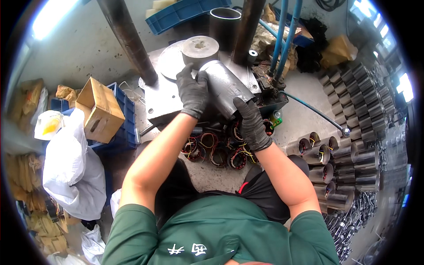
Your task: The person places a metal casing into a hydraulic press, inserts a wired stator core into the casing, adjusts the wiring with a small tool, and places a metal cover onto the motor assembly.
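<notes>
A smooth grey metal cylinder (224, 87) is tilted in front of the press table, its upper end leaning to the left. My right hand (253, 125), in a dark glove, grips its lower end with the fingers around the edge. Beside its upper end is my left hand (193, 91), gloved too, fingers apart and thumb close against the cylinder's side; whether it touches is hard to tell. Just beyond, a thick round metal block (200, 49) with a hole in its top stands on a round plate (169, 62) on the metal press table (164, 98).
Dark steel columns (129, 42) rise from the table. Wound stator cores (218, 155) with coloured wires lie on the floor below. At right, a ball-ended lever (345, 132) sticks out near stacked metal tubes (360, 104). A cardboard box (104, 115) and white sack (70, 163) stand left.
</notes>
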Demonstrator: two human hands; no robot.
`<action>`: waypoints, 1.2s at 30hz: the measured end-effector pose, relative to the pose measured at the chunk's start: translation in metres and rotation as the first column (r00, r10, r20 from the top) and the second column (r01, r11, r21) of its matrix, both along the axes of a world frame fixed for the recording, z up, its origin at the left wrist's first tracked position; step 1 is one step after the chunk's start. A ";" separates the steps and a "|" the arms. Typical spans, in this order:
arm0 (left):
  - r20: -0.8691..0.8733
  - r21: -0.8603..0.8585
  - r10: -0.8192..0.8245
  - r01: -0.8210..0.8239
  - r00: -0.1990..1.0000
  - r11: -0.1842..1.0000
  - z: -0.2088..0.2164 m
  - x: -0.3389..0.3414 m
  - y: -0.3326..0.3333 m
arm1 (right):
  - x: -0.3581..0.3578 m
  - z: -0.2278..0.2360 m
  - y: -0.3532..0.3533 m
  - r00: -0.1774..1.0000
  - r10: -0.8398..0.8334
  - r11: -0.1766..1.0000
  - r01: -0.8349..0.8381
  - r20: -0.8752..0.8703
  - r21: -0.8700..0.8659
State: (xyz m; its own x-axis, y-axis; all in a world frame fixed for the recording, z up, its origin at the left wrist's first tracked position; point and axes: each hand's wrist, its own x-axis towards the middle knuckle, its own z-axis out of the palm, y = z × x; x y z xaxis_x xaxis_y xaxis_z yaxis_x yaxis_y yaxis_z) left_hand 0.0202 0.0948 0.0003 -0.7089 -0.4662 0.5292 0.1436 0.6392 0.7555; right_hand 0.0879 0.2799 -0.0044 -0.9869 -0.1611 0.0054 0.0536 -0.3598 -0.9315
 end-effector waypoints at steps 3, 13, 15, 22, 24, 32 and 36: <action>0.215 0.473 -0.162 0.043 0.963 0.880 -0.008 0.022 -0.002 | -0.005 0.000 -0.023 0.999 0.020 0.999 -0.021 -0.042 -0.040; -0.076 0.996 -0.579 0.034 0.812 -0.085 -0.007 0.022 -0.007 | -0.003 0.023 -0.055 0.819 0.097 0.856 0.221 -0.565 0.467; -0.069 0.997 -0.571 0.072 0.818 -0.017 0.003 0.018 -0.001 | -0.012 0.036 -0.054 0.745 0.137 0.809 0.297 -0.653 0.507; -0.547 0.837 -0.546 0.427 0.635 -0.342 0.032 -0.027 -0.012 | -0.081 0.106 -0.063 0.645 0.360 0.638 0.356 -0.674 0.683; -0.557 0.827 -0.553 0.349 0.620 -0.441 0.034 -0.047 -0.017 | -0.098 0.137 -0.084 0.772 0.359 0.699 0.151 -0.525 0.699; -0.367 0.869 -0.744 0.491 0.559 -0.061 0.052 -0.038 -0.025 | -0.198 0.189 -0.110 0.766 0.643 0.331 -0.270 -0.007 0.904; -0.033 0.732 -0.744 0.523 0.668 0.437 0.062 -0.011 -0.043 | -0.227 0.193 -0.124 0.805 0.593 0.279 -0.173 -0.028 0.945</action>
State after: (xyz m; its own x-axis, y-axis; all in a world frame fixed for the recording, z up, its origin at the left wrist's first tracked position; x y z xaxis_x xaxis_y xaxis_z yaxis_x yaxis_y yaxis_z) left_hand 0.0093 0.0523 0.0622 -0.9975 0.0559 0.0424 0.0298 -0.2094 0.9774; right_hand -0.1393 0.1556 0.1883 -0.7632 -0.6345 -0.1223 -0.4240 0.6346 -0.6461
